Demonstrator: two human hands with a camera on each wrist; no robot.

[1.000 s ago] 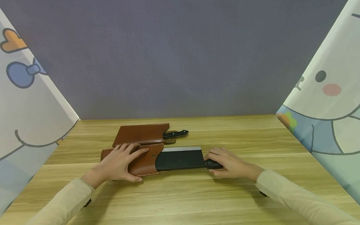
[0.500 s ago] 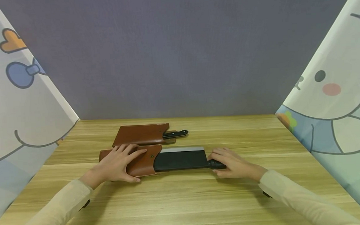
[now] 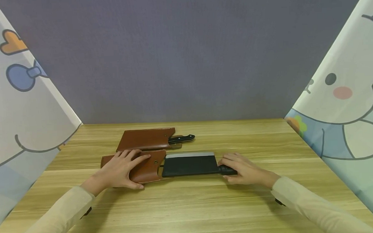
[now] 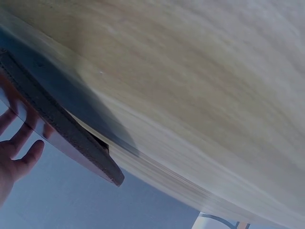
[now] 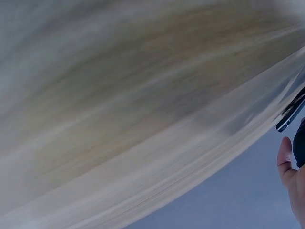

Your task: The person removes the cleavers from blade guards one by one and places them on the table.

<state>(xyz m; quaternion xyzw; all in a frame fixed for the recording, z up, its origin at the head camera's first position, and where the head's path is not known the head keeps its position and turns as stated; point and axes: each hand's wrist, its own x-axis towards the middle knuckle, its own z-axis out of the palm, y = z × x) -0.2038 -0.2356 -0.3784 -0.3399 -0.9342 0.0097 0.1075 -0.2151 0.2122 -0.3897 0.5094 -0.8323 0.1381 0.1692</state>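
Note:
A cleaver (image 3: 190, 165) with a dark blade and a bright edge strip lies flat at mid-table, its square end just at the mouth of a brown leather sheath (image 3: 145, 172). My right hand (image 3: 243, 169) grips its black handle (image 3: 227, 170); in the right wrist view only the thumb (image 5: 286, 155) and part of the hand show beside the black handle (image 5: 299, 143). Spread fingers of my left hand (image 3: 118, 170) rest across the sheath, the thumb by its front edge. The left wrist view shows those fingers (image 4: 21, 138) over the leather and the sheath's stitched edge (image 4: 66, 124).
Behind lies a second brown leather sheath (image 3: 145, 139), with a black riveted knife handle (image 3: 181, 139) sticking out to the right. The wooden table (image 3: 190, 210) meets a grey back panel (image 3: 184, 61), and cartoon-printed cloths (image 3: 336, 117) flank both sides.
My right hand has drawn the cleaver rightward, baring the blade's square end at the sheath mouth. My left hand and the sheath have shifted slightly left. The rear sheath stays put.

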